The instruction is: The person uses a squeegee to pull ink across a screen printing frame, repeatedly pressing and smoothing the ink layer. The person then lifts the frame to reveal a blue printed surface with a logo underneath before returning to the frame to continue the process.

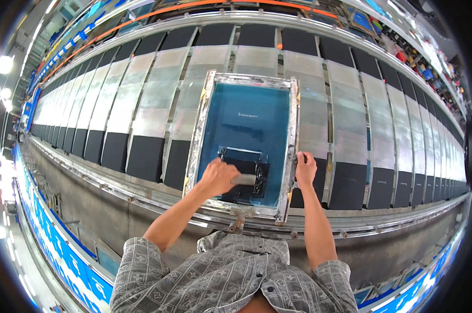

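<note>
A screen-printing screen (246,99) with blue mesh, small white lettering and a worn metal frame rests over the row of panels. Black ink lies in its lower part around a squeegee (247,179) with a pale cylindrical middle. My left hand (217,176) is closed at the left part of that squeegee, its fingertips partly hidden. At the screen's right side my right hand (305,166) grips the frame with curled fingers, a little below the middle of that edge.
Long pale platens (147,107) with black pieces at both ends run left and right beneath the screen. A metal rail (324,227) crosses just in front of me. Shelving with coloured containers (402,57) stands at the back right; blue-and-white panels (64,245) line the lower left.
</note>
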The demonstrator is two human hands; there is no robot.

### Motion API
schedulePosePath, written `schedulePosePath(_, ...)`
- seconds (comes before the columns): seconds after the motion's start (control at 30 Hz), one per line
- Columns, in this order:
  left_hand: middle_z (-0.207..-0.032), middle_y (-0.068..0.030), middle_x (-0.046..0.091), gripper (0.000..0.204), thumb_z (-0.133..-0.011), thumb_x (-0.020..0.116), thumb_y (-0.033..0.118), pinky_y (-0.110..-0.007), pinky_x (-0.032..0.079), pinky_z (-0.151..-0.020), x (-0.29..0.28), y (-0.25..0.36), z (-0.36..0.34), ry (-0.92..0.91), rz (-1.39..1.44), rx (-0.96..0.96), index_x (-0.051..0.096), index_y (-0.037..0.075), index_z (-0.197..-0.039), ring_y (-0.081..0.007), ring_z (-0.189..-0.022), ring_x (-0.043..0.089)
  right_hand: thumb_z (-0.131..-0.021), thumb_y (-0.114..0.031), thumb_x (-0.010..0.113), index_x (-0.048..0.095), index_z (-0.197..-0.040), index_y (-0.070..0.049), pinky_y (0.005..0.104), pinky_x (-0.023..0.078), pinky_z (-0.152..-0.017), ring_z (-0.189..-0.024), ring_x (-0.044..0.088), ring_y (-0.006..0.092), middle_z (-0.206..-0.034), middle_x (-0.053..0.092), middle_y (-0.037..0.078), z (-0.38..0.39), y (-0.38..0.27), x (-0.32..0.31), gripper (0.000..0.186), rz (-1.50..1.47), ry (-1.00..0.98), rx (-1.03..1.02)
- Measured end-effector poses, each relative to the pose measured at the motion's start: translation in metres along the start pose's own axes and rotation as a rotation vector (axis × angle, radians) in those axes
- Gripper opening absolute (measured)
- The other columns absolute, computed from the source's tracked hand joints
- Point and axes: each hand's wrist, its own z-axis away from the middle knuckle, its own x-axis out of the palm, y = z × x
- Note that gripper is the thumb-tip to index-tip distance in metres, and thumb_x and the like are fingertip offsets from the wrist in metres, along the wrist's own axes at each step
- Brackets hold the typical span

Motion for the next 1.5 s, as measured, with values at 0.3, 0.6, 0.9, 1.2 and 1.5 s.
schedulePosePath(0.3, -0.094, -0.0012, 0.072, 0.032, -0.07, 0.079, 0.018, -0.04, 0.046, -0.085, 0.003, -0.013, -0.041, -0.084, -0.14, 0.023, 0.075, 0.017, -0.102, -0.0248, -0.085, 0.067, -0.095, -0.03, 0.062, 0.07, -0.104, -0.001, 0.0395, 0.051, -0.082, -0.09, 0.069, 0.0333, -0.095, 0.072, 0.018, 0.002, 0.008, 0.003, 0.032, -0.009, -0.037, 0.071)
schedulePosePath(0.6, -0.096, -0.0003, 0.073, 0.025, -0.075, 0.079, 0.023, -0.038, 0.046, -0.086, -0.012, 0.003, -0.025, -0.114, -0.025, 0.011, 0.076, 0.019, -0.099, -0.0241, -0.085, 0.066, -0.095, -0.03, 0.062, 0.07, -0.103, -0.001, 0.0392, 0.05, -0.082, -0.09, 0.069, 0.0321, -0.096, 0.072, 0.017, -0.004, 0.008, 0.001, 0.031, -0.059, -0.024, 0.044)
schedulePosePath(0.9, -0.121, -0.0029, 0.067, 0.064, -0.061, 0.077, 0.011, -0.043, 0.048, -0.08, 0.048, 0.008, 0.032, 0.352, -0.114, 0.041, 0.067, 0.015, -0.124, -0.0238, -0.091, 0.063, -0.095, -0.031, 0.063, 0.069, -0.104, 0.0, 0.039, 0.05, -0.078, -0.086, 0.068, 0.0314, -0.093, 0.071, 0.016, -0.003, -0.019, -0.005, 0.033, -0.058, -0.091, 0.136)
schedulePosePath(1.2, -0.115, 0.0005, 0.069, 0.053, -0.057, 0.077, 0.007, -0.037, 0.045, -0.086, -0.011, -0.066, 0.124, 0.223, -0.07, -0.019, 0.07, 0.011, -0.11, -0.0193, -0.097, 0.061, -0.096, -0.027, 0.062, 0.069, -0.099, -0.002, 0.0389, 0.05, -0.079, -0.088, 0.068, 0.0298, -0.092, 0.071, 0.014, 0.054, -0.045, 0.106, 0.026, -0.183, -0.038, -0.08)
schedulePosePath(1.5, -0.102, -0.0018, 0.073, 0.036, -0.069, 0.08, 0.019, -0.039, 0.05, -0.084, -0.03, -0.136, 0.136, -0.04, 0.027, -0.056, 0.075, 0.016, -0.104, -0.0217, -0.088, 0.068, -0.096, -0.027, 0.062, 0.068, -0.101, -0.001, 0.0359, 0.051, -0.076, -0.083, 0.069, 0.0266, -0.09, 0.072, 0.013, 0.086, -0.086, 0.152, 0.027, -0.096, -0.018, -0.042)
